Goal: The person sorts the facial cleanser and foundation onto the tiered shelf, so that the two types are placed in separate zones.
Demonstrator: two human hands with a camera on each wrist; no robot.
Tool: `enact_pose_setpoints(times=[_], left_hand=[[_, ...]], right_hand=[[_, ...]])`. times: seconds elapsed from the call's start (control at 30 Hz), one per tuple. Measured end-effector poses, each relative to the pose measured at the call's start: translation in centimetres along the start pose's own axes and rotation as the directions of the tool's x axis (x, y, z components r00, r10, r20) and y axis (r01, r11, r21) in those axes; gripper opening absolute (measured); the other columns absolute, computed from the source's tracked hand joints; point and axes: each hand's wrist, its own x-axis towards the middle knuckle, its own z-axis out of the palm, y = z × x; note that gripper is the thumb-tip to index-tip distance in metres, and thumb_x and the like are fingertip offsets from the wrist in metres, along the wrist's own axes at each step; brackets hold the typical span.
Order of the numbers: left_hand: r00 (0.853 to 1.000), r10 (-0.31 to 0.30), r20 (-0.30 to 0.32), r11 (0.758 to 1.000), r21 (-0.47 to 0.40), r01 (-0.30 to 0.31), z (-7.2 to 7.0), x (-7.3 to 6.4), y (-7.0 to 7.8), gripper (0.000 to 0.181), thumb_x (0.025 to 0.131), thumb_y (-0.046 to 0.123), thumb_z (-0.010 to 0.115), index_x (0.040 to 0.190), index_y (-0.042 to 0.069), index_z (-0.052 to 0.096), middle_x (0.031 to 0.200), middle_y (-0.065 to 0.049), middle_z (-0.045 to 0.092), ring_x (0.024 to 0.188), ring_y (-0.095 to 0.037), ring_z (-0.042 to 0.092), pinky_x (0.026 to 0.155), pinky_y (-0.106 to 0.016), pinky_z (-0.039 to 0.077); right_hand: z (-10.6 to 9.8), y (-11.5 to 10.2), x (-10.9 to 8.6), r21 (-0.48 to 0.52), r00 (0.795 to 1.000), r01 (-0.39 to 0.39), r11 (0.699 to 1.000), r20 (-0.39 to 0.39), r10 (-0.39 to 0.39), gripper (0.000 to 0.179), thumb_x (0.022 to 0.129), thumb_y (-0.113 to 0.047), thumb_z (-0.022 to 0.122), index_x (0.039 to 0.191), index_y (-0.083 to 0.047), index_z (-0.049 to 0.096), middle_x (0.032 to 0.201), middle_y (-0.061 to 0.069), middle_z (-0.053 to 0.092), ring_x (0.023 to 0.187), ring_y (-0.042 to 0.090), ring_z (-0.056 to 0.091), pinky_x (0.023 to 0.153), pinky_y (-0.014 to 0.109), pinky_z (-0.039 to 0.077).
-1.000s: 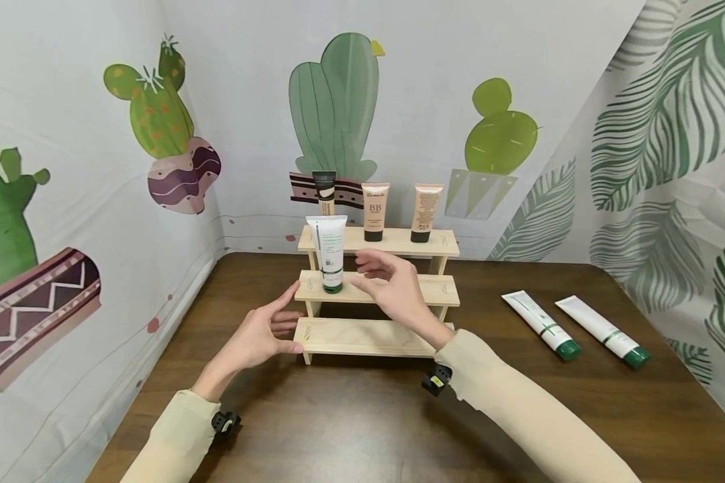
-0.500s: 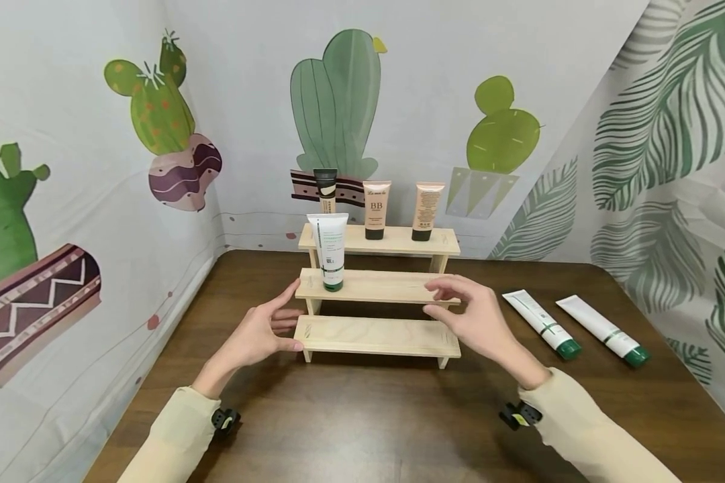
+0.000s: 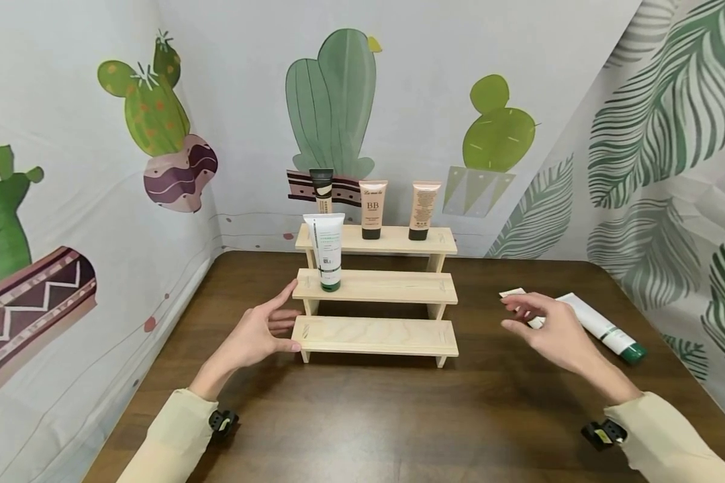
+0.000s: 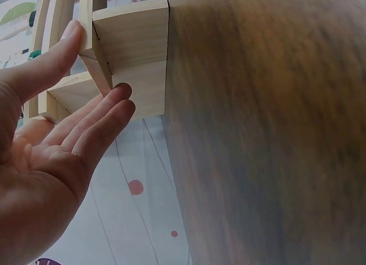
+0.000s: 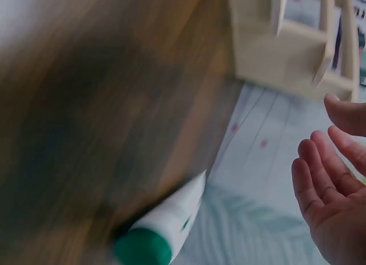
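Observation:
My left hand (image 3: pixel 256 335) touches the left side of a three-step wooden stand (image 3: pixel 374 333), its fingers extended, with the thumb at the lowest step. In the left wrist view those fingers (image 4: pixel 103 125) lie against the stand's side. A white tube (image 3: pixel 327 251) with a green cap stands upright at the left of the middle step. My right hand (image 3: pixel 550 335), holding nothing, hovers above a white tube (image 3: pixel 511 292) lying on the table and mostly hidden beneath it. Beside it lies another white tube (image 3: pixel 601 327), green cap toward me.
On the top step stand two beige BB cream tubes (image 3: pixel 372 209) with black caps, and a black-topped tube (image 3: pixel 322 188) partly hidden by the white one. Behind the brown table (image 3: pixel 362 416) hangs a cactus-print cloth (image 3: pixel 423 100).
My right hand has moved from beside the upright white tube, past the stand's right end, to over the lying tubes. My left hand has stayed at the stand.

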Motion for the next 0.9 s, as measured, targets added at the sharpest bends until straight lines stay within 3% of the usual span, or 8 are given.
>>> enact_pose_setpoints(times=[0.23, 0.37, 0.57, 0.7, 0.9], left_hand=[[1.000, 0.003, 0.002, 1.000, -0.008, -0.003, 0.0, 0.0, -0.1, 0.122, 0.074, 0.001, 0.096, 0.169, 0.030, 0.026, 0.134, -0.029, 0.065, 0.117, -0.037, 0.070, 0.098, -0.047, 0.059], [1.000, 0.002, 0.003, 1.000, -0.008, -0.002, 0.0, 0.0, -0.1, 0.121, 0.075, 0.001, 0.095, 0.169, 0.030, 0.026, 0.134, -0.029, 0.065, 0.117, -0.037, 0.070, 0.098, -0.048, 0.059], [1.000, -0.001, 0.001, 1.000, -0.004, 0.001, 0.0, -0.1, 0.0, 0.121, 0.075, 0.002, 0.095, 0.169, 0.030, 0.026, 0.134, -0.029, 0.065, 0.117, -0.037, 0.070, 0.098, -0.046, 0.059], [1.000, -0.006, 0.001, 1.000, -0.012, 0.006, 0.0, -0.1, 0.1, 0.121, 0.075, 0.001, 0.095, 0.169, 0.031, 0.026, 0.134, -0.029, 0.065, 0.117, -0.037, 0.069, 0.098, -0.046, 0.059], [1.000, -0.014, 0.001, 1.000, -0.024, 0.014, 0.0, -0.1, 0.1, 0.121, 0.075, 0.001, 0.095, 0.169, 0.031, 0.026, 0.135, -0.029, 0.065, 0.117, -0.037, 0.069, 0.099, -0.046, 0.059]], right_hand=[[-2.7, 4.1, -1.2, -0.070, 0.994, -0.105, 0.992, 0.029, 0.108, 0.037, 0.081, -0.005, 0.091, 0.115, -0.002, 0.077, 0.089, 0.006, 0.074, 0.074, 0.003, 0.066, 0.066, 0.011, 0.050], [-3.9, 6.3, -1.7, -0.100, 0.981, -0.147, 0.984, 0.110, 0.157, 0.038, 0.084, -0.007, 0.089, 0.118, 0.000, 0.074, 0.095, 0.010, 0.074, 0.080, 0.006, 0.067, 0.069, 0.016, 0.055], [-4.8, 8.9, -1.6, -0.141, 0.939, -0.182, 0.973, 0.268, 0.214, 0.045, 0.089, -0.013, 0.087, 0.127, 0.003, 0.068, 0.103, 0.010, 0.069, 0.086, 0.017, 0.066, 0.065, 0.026, 0.054], [-5.0, 10.2, -1.2, -0.162, 0.908, -0.213, 0.963, 0.332, 0.257, 0.047, 0.091, -0.017, 0.085, 0.128, 0.006, 0.067, 0.106, 0.011, 0.069, 0.089, 0.020, 0.065, 0.064, 0.027, 0.051], [-4.8, 11.6, -0.5, -0.174, 0.869, -0.235, 0.956, 0.404, 0.287, 0.047, 0.094, -0.018, 0.082, 0.130, 0.008, 0.066, 0.108, 0.012, 0.070, 0.093, 0.027, 0.068, 0.069, 0.030, 0.055]])
